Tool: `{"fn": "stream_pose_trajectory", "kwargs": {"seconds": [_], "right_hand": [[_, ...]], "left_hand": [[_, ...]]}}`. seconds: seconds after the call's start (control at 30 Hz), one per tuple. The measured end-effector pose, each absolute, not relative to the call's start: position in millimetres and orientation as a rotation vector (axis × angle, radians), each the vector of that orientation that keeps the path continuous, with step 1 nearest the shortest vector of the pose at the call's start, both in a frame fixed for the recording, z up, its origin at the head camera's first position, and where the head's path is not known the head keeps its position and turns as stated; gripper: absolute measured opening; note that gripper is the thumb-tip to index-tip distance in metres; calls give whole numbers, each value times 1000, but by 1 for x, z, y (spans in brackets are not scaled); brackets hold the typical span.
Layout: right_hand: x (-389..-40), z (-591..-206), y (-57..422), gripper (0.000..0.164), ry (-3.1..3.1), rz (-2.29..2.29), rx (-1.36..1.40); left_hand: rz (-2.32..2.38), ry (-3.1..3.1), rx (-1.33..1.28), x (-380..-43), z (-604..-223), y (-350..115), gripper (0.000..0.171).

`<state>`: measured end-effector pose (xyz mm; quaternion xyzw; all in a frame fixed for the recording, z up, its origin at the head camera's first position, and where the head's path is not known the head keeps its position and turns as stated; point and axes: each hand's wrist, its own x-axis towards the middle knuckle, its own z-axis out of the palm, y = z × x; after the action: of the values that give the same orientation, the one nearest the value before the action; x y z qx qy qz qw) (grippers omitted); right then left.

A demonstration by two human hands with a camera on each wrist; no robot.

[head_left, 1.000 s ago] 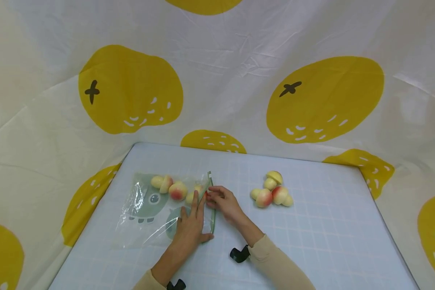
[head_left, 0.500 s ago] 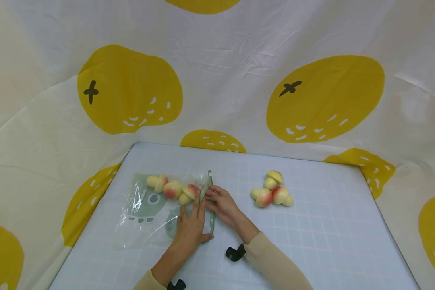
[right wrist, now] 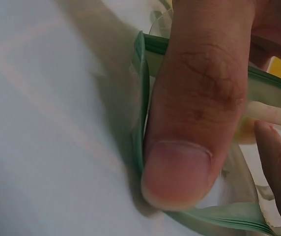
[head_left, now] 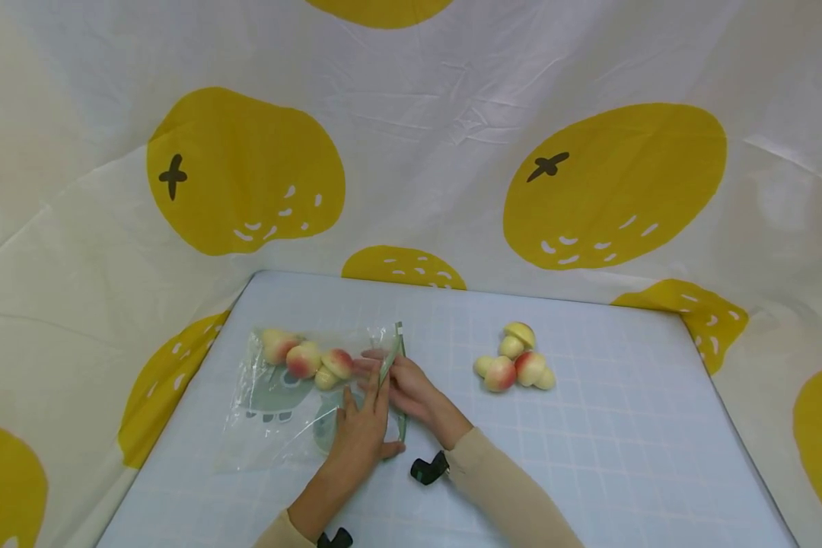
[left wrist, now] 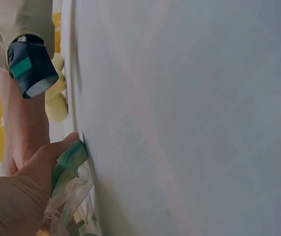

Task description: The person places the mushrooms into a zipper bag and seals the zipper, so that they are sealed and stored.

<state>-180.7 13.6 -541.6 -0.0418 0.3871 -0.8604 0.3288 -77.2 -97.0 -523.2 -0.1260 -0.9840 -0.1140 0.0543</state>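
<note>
A clear zip bag [head_left: 246,441] with a green-edged mouth and a grey-green print lies at the table's left. Inside, near its far side, are three toy mushrooms [head_left: 304,359], cream with red blushes. My left hand [head_left: 359,430] rests on the bag, its fingers straight at the raised upper edge of the mouth. The left thumb [right wrist: 180,172] extends into the lower corner of the mouth, between the green edges. My right hand [head_left: 407,384] reaches in through the mouth, fingers extended, fingertips a little right of the nearest mushroom and seen partly through the plastic.
Three more toy mushrooms [head_left: 514,365] sit clustered on the table to the right of the bag. A pale checked cloth [head_left: 623,426] covers the table. Behind hangs a white curtain [head_left: 425,175] with yellow fruit prints. A black wrist camera [head_left: 428,468] sits below the right wrist.
My right hand has moved left, from the mouth's edge into the bag. The three mushrooms inside have shifted left, deeper in. My left hand has stayed in place.
</note>
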Motion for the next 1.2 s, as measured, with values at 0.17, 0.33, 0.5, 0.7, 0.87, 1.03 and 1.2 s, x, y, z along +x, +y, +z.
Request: {"fn": "stream_pose_trajectory", "kwargs": {"seconds": [0.17,0.33,0.5,0.7,0.87,1.03,1.2], "right_hand": [[-184,-545,11,44,945,-2248,-76],[-181,-544,21,46,975,-2283,-15],[-175,-537,37,42,1161,-2284,9],[-165,-527,58,41,1318,-2263,-24],[-159,-520,74,44,1413,-2252,-71],[-151,-512,91,45,1519,-2242,-156],[-143,-500,107,40,1587,-2258,-158]], "left_hand": [[-365,-2990,-371,-77,-523,-98,126],[-397,-3006,-359,-78,-525,-98,135],[-349,-2980,-382,-79,-528,-99,136],[-334,-3006,-372,-79,-527,-99,130],[-352,-3037,-355,-80,-525,-98,127],[-388,-3054,-335,-81,-526,-98,129],[-403,-3071,-319,-80,-525,-97,129]]}}
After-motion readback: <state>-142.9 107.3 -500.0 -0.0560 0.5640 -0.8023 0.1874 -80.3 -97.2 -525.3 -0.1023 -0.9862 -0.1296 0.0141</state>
